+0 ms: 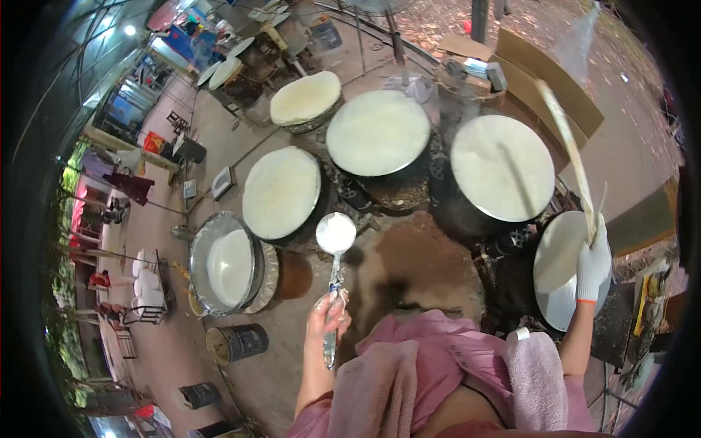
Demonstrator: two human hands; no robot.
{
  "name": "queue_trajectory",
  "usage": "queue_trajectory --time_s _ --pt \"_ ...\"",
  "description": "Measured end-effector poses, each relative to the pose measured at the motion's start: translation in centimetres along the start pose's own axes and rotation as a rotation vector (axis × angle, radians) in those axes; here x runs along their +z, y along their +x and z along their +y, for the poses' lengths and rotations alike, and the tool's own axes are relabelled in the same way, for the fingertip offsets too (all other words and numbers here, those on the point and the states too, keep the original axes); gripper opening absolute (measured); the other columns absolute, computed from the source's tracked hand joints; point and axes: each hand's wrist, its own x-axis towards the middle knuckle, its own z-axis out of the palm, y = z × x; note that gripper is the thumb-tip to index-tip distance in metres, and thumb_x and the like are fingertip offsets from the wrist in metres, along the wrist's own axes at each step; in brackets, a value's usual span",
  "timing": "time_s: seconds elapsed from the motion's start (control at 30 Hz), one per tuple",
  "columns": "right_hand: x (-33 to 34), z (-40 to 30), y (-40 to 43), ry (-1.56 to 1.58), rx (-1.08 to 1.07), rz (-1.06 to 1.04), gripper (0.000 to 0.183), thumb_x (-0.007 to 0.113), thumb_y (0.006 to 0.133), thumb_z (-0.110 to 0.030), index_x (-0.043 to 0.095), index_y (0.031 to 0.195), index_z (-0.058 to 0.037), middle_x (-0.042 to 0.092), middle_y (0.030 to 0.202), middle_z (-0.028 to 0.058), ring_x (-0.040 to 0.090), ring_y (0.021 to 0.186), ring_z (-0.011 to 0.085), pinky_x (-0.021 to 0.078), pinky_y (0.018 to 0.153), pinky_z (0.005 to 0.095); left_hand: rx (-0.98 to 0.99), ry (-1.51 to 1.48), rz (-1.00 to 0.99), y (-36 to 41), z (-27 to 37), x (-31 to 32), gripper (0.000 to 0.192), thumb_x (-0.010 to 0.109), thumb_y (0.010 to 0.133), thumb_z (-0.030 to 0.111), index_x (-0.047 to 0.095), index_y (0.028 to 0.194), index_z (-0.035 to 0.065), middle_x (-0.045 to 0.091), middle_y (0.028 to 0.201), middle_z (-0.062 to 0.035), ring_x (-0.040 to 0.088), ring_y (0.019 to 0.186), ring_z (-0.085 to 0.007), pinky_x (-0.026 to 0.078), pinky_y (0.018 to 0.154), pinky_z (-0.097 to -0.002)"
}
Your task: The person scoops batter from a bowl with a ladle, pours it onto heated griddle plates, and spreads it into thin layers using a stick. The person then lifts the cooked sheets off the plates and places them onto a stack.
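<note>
My left hand (pixel 331 317) grips the metal handle of a ladle (pixel 333 274), whose bowl looks full of white liquid (pixel 335 232). To its left stands a metal basin (pixel 204 265) with more white liquid in it. My right hand (pixel 593 268), in a white knit glove, holds a long flat wooden stick (pixel 567 139) that slants up and away. Beneath that hand is a round steamer top (pixel 556 290), part beige and part bright white. Ahead, dark pots carry white round tops: one at right (pixel 493 164), one in the middle (pixel 378 134), one at left (pixel 282 191).
Another round white top (pixel 305 98) is farther back. An opened cardboard box (pixel 547 82) lies beyond the right pot. Dark buckets (pixel 238 344) stand on the floor at left. A digital scale (pixel 223 183) lies near the left pot. People (pixel 99 280) are visible far left.
</note>
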Motion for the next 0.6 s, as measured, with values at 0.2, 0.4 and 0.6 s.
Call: queue_trajectory --time_s 0.2,0.4,0.6 --pt "1.6 -20.3 0.8 0.057 -0.432 -0.201 0.05 0.054 0.08 -0.013 0.048 0.127 -0.0262 0.063 0.087 0.0205 0.062 0.076 0.0386 0.048 0.065 0.0454 -0.134 -0.341 0.18 0.1 3.1 -6.5 0.028 0.048 0.095 0.027 0.048 0.103 -0.0003 0.04 0.059 0.0036 0.029 0.033 -0.0064 0.028 0.036 -0.0216" --pt "1.7 -39.5 -3.1 0.393 -0.813 -0.51 0.046 0.057 0.077 -0.013 0.054 0.122 -0.018 0.063 0.089 0.0181 0.061 0.08 0.0384 0.0487 0.069 0.0422 0.09 -0.362 0.136 -3.3 6.1 -11.6 0.024 0.047 0.095 0.024 0.048 0.101 0.0004 0.038 0.057 0.0033 0.028 0.032 -0.0076 0.028 0.034 -0.023" --pt "6.1 -55.5 -4.5 0.886 -1.005 -0.642 0.042 0.062 0.071 -0.016 0.058 0.111 -0.005 0.062 0.084 0.016 0.06 0.073 0.0256 0.0479 0.071 0.0344 0.297 -0.382 0.467 -7.9 6.1 -16.2 0.021 0.047 0.095 0.023 0.05 0.096 0.0024 0.037 0.056 0.0034 0.026 0.032 -0.0059 0.026 0.034 -0.0219"
